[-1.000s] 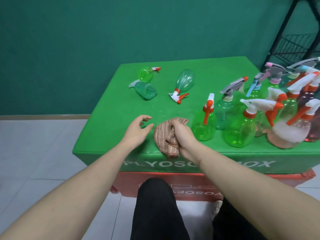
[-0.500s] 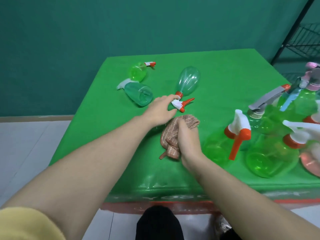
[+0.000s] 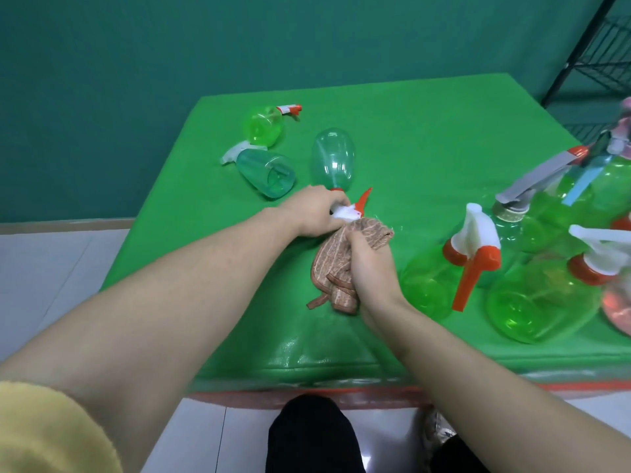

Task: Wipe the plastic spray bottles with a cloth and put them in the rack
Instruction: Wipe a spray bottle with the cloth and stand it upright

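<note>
The teal spray bottle [image 3: 333, 160] lies on its side on the green tabletop [image 3: 426, 138], just beyond the cloth [image 3: 336, 264], and our left hand [image 3: 316, 211] has its fingers curled round the white spray head while our right hand [image 3: 370, 264] holds the cloth bunched in its grip. We judge the job barely begun: no wiping of this bottle yet, two more lie beyond it, a standing cluster [image 3: 532, 268] waits right of the cloth, and the rack [image 3: 601, 59] (only partly in view) shows no bottles.

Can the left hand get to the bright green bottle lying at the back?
Probably yes. The left hand now grips the teal bottle by its sprayer. The bright green bottle lies just beyond, with only bare green table between them.
</note>
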A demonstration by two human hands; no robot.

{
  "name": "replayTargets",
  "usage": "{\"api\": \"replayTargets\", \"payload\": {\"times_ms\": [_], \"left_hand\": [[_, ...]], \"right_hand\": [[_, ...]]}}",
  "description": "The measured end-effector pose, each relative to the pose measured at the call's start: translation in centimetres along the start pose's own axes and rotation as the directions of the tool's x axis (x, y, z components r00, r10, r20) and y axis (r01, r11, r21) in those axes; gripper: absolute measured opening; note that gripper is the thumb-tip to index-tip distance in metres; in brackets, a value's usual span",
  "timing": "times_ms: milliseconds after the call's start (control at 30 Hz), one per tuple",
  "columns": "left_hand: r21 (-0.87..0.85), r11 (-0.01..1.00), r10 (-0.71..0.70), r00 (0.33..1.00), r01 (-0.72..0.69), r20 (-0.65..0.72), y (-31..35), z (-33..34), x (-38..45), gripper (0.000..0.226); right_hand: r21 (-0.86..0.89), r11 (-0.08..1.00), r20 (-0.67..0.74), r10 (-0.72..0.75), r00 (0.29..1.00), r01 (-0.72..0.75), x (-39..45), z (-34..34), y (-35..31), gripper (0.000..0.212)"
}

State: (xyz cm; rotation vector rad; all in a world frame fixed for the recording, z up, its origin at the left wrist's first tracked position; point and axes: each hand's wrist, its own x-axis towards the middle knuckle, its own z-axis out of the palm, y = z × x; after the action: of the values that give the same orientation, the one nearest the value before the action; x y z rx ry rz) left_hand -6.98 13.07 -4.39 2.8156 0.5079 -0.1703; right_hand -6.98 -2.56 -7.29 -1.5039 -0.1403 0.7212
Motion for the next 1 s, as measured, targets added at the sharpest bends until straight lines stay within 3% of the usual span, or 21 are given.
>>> {"api": "replayTargets", "payload": {"times_ms": [100, 267, 433, 600, 867, 1000], "left_hand": [[-0.022, 1.000, 0.005, 0.997, -0.007, -0.079, 0.2, 0.2, -2.7, 0.044], [-0.026, 1.000, -0.007, 0.981, 0.002, -0.191, 1.1, 0.5, -7.1, 0.036], [-0.134, 0.991, -0.038, 0.965, 0.003, -0.259, 3.2, 0.2, -11.1, 0.024], [-0.209, 0.977, -0.112, 0.943, 0.047, -0.313, 5.2, 0.3, -15.6, 0.032], [0.001, 0.981, -0.186, 0.935, 0.195, -0.302, 7.5, 0.1, -20.4, 0.049], [-0.041, 0.966, -0.256, 0.915, 0.257, -0.311, 7.6, 0.3, -21.0, 0.046]], "right_hand": [[-0.043, 0.999, 0.019, 0.009, 1.000, -0.008, -1.3, -0.4, -0.2, 0.034], [0.012, 0.997, 0.046, 0.078, 0.996, -0.079, -3.7, -1.8, 0.0, 0.015], [0.037, 0.997, 0.074, 0.067, 0.995, -0.070, -5.8, -3.1, -0.2, 0.020], [0.057, 0.991, 0.097, 0.112, 0.989, -0.118, -7.5, -3.3, -1.1, 0.030], [0.188, 0.966, 0.269, 0.121, 0.955, -0.176, -9.8, -2.5, -1.8, 0.047], [0.045, 0.991, 0.256, 0.112, 0.960, -0.128, -10.3, -2.1, -2.2, 0.027]]}}
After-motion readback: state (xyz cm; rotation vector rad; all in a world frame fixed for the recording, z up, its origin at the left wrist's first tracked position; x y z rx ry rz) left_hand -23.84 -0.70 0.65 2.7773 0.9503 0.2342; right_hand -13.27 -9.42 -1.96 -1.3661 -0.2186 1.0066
